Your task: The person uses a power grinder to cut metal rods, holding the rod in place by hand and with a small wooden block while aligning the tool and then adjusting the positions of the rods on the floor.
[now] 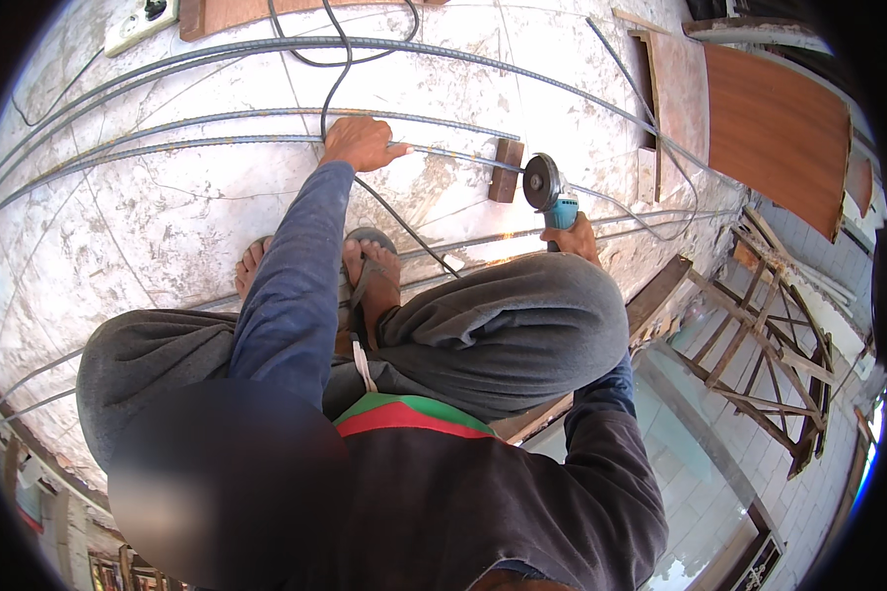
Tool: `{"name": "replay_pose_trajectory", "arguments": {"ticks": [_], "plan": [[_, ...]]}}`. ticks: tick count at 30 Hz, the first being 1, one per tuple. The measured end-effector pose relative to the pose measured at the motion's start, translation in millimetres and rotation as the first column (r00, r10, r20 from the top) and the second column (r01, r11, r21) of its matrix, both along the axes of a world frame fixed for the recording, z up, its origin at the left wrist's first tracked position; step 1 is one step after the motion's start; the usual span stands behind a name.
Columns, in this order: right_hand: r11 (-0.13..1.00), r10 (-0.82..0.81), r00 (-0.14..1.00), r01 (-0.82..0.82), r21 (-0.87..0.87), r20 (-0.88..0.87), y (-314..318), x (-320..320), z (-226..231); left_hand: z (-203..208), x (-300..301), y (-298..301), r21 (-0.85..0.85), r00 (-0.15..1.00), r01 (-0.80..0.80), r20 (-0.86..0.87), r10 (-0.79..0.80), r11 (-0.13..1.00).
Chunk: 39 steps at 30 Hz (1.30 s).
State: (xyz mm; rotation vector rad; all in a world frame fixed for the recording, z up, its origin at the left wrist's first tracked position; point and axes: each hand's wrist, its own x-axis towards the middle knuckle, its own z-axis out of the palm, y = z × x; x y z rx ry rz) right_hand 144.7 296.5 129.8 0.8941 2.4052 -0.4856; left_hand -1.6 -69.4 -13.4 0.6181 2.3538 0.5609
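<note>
My left hand (363, 145) is closed around a ribbed steel rebar (455, 154), pressing it down near the floor. This rebar crosses a brown wooden block (506, 175), and a second rebar (434, 121) ends just above that block. In my right hand (576, 238) is a teal angle grinder (562, 211), gripped by its body. The grinder's dark disc stands at the held rebar, just right of the block; whether it touches cannot be made out. Orange sparks (508, 239) streak low toward my feet.
Long rebars (365, 42) curve across the far floor. A black cable (404, 227) runs by my left hand and past my sandalled foot (373, 281). At right are a brown wooden panel (774, 123) and a wooden frame (759, 345). A socket box (140, 20) lies far left.
</note>
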Motion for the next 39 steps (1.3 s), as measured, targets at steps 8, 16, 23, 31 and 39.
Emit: {"name": "replay_pose_trajectory", "arguments": {"ticks": [8, 16, 23, 31, 39], "plan": [[0.995, 0.066, 0.997, -0.068, 0.070, 0.037, 13.5, -12.2, -14.7, 1.7, -0.4, 0.7, -0.017, 0.999, -0.003, 0.037, 0.003, 1.000], [0.994, 0.067, 0.997, -0.070, 0.081, 0.033, 15.7, -20.3, -16.8, 3.9, 0.0, 0.6, 0.011, 1.000, -0.004, 0.009, 0.003, 1.000], [1.000, 0.015, 1.000, -0.014, -0.004, 0.024, 4.1, -6.5, -4.2, -1.4, 1.2, -1.2, -0.004, 1.000, -0.009, 0.012, 0.009, 1.000], [1.000, 0.005, 1.000, -0.005, 0.015, 0.003, 10.9, 2.0, -12.6, -0.8, 0.4, 0.9, 0.001, 1.000, -0.009, 0.010, 0.009, 1.000], [1.000, 0.012, 0.999, -0.013, 0.021, 0.041, 10.2, -0.1, -11.3, -0.3, 0.7, 0.9, -0.006, 1.000, -0.013, 0.020, 0.013, 1.000]]}}
